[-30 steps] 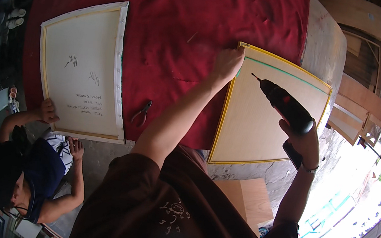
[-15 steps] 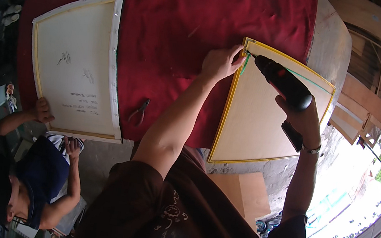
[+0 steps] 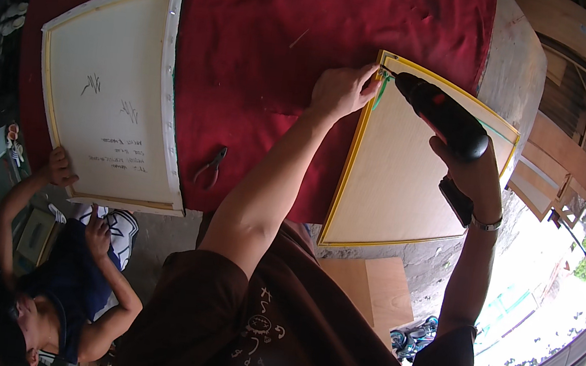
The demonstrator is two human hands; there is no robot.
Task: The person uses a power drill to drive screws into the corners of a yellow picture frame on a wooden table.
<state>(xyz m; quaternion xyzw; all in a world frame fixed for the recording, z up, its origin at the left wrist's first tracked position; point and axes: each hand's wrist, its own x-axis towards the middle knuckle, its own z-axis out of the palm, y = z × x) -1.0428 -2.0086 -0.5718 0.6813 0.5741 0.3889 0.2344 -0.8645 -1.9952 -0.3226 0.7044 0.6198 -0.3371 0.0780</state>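
A picture frame (image 3: 412, 165) with a yellow edge lies back side up on the right of the red cloth. My right hand (image 3: 475, 177) is wrapped round a black cordless drill (image 3: 445, 115), whose bit points at the frame's far left corner. At that corner my left hand (image 3: 346, 93) is closed, with thumb and finger pinched against the edge; what is between them is too small to make out. A green cord (image 3: 382, 91) hangs from a small metal fitting beside the fingertips and stretches across the frame's back.
Pliers (image 3: 210, 167) lie on the red cloth (image 3: 257, 54) left of my left forearm. A stretched canvas (image 3: 108, 105), back side up, lies at the left under a co-worker's hand (image 3: 60, 169). Wooden boards (image 3: 368, 287) stand below the table edge.
The drill's bit has shifted slightly toward the frame's corner, and my left fingertips have moved a little with it. The co-worker's other hand and body have moved.
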